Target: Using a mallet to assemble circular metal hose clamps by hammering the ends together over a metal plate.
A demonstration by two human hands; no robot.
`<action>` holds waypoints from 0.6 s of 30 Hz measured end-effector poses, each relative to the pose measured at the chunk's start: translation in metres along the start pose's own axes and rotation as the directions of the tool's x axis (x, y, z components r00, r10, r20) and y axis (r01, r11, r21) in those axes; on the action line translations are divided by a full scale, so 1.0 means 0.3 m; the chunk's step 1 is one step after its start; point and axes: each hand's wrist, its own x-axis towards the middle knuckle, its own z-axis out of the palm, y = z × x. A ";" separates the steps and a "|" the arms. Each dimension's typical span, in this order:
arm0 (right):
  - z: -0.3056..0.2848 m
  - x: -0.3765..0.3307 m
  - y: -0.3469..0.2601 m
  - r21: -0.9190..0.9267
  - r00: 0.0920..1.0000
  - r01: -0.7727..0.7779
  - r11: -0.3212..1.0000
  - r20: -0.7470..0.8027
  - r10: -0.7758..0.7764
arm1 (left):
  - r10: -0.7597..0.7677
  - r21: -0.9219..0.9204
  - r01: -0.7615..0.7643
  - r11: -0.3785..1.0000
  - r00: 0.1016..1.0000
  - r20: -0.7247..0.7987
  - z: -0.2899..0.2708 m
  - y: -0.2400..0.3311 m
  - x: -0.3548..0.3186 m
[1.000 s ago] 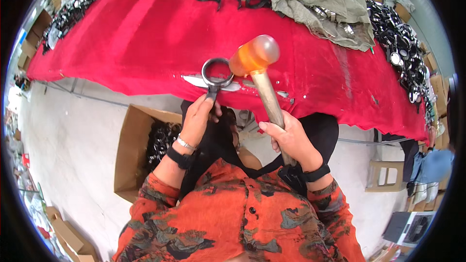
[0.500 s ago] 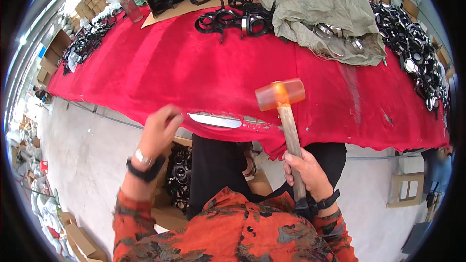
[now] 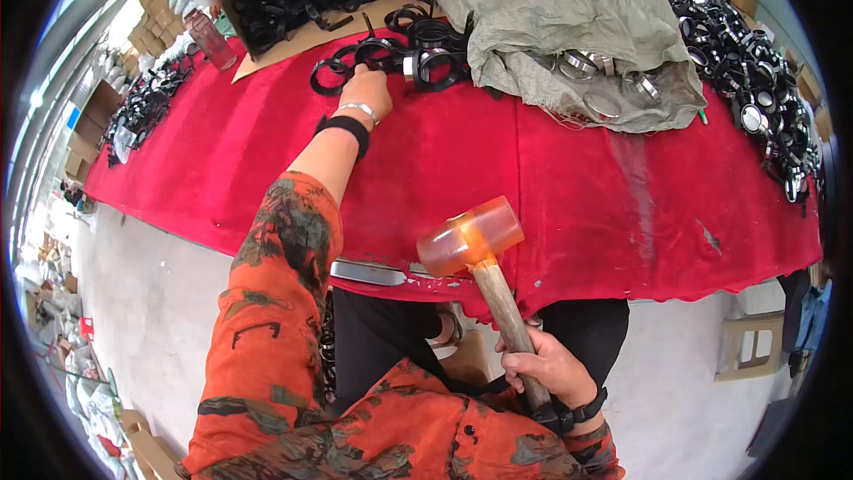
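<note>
My left hand (image 3: 366, 93) reaches out over the red cloth to a small group of black rings with stems. Its fingers look curled on one black ring (image 3: 378, 52), though the back of the hand hides the fingertips. Beside that, another black ring (image 3: 329, 76) lies flat, and a ring with a silver band (image 3: 410, 68) stands to the right. My right hand (image 3: 553, 364) is wrapped around the wooden handle of a mallet (image 3: 471, 236). The mallet's translucent orange head is raised near the table's front edge.
A cardboard box (image 3: 244, 58) full of black parts stands at the back. A grey-green sack (image 3: 560, 9) holds silver rings. Dark ring parts are heaped at the right (image 3: 755, 102) and left (image 3: 147, 107). A metal strip (image 3: 368, 273) shows at the front edge of the red cloth (image 3: 426, 164).
My left hand has moved from the table's front edge forward to the black rings. My right hand still grips the mallet, whose head sits lower and farther left in view.
</note>
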 end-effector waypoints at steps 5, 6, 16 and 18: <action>0.012 -0.005 -0.005 -0.024 1.000 -0.008 1.000 -0.013 0.008 | 0.298 -0.182 -0.330 0.926 0.938 -0.179 0.015 -0.087 -0.190; 0.010 -0.002 0.007 -0.011 1.000 0.007 1.000 -0.020 -0.007 | 0.344 -0.233 -0.386 0.892 0.917 -0.205 -0.005 -0.083 -0.251; 0.112 -0.001 0.047 0.096 0.993 0.113 0.989 -0.049 -0.109 | 0.171 -0.945 0.323 -0.056 0.935 0.310 -0.131 -0.047 -0.938; 0.134 -0.005 0.037 0.041 0.987 0.147 0.988 -0.076 -0.143 | 0.184 -0.943 0.314 -0.106 0.939 0.292 -0.100 -0.041 -1.000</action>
